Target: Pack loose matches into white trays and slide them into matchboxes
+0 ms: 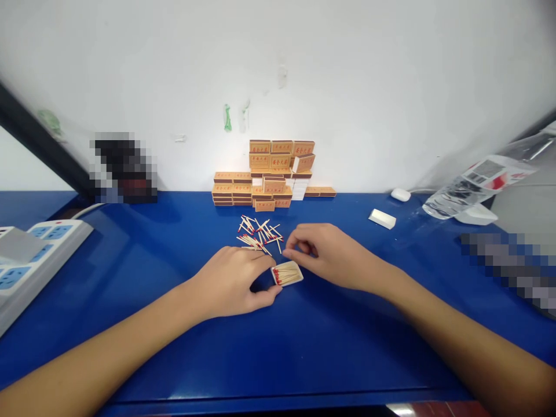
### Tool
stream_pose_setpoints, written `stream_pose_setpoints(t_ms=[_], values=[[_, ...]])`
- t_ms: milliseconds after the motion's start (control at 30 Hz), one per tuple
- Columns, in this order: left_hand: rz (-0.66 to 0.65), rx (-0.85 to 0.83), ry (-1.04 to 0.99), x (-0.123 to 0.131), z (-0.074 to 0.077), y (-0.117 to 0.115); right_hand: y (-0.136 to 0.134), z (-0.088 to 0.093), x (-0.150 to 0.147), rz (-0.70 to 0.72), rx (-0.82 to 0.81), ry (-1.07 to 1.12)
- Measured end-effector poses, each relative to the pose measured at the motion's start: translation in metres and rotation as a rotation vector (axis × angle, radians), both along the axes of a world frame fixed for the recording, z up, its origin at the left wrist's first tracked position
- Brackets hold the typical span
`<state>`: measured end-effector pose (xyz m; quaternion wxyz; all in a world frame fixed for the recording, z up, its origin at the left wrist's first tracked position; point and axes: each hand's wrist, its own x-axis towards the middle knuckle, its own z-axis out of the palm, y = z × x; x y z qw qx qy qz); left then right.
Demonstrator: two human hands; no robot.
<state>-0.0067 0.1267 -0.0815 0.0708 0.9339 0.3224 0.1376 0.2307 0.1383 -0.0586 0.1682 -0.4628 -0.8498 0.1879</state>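
A small white matchbox tray point(298, 280), partly filled with red-tipped matches point(286, 273), lies on the blue table in front of me. My left hand point(230, 282) grips its left end between thumb and fingers. Just above the tray's upper edge is my right hand point(332, 255), its thumb and forefinger pinched together. Whether a match is between those fingertips I cannot make out. Behind both hands a loose pile of matches point(260, 231) is scattered, some with heads pointing different ways.
Orange matchboxes point(232, 188) are stacked against the white wall. To the right lie a white block-like piece point(382, 219), a small white rounded object point(400, 194) and a tilted clear bottle point(473, 182). A power strip point(47, 243) is at the left.
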Motion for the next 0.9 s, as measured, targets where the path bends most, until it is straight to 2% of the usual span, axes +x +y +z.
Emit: stream_pose_setpoints(t_ms=[100,267,367,500,567,667,800,900], values=[[-0.028,0.007,0.007,0.000,-0.002,-0.002,0.011,-0.010,-0.013,-0.210,-0.009,0.022],[-0.009,0.012,0.012,0.000,-0.001,-0.002,0.019,-0.014,-0.017,-0.256,-0.109,-0.010],[0.040,0.011,0.015,0.000,0.000,-0.001,0.015,-0.005,-0.004,-0.196,-0.056,0.005],[0.102,-0.004,0.027,0.000,0.002,0.001,0.005,0.008,0.012,0.112,-0.049,-0.009],[0.102,-0.010,0.031,0.000,0.002,0.002,0.000,0.009,0.013,0.194,-0.050,-0.040],[0.081,-0.010,0.021,0.000,0.002,0.002,0.001,0.004,0.008,0.170,0.001,-0.022],[-0.021,-0.045,0.034,0.001,0.003,-0.003,0.020,-0.011,0.001,0.069,0.099,0.030],[-0.056,-0.063,0.052,0.001,0.005,-0.006,0.031,-0.021,-0.001,0.081,0.111,-0.007]])
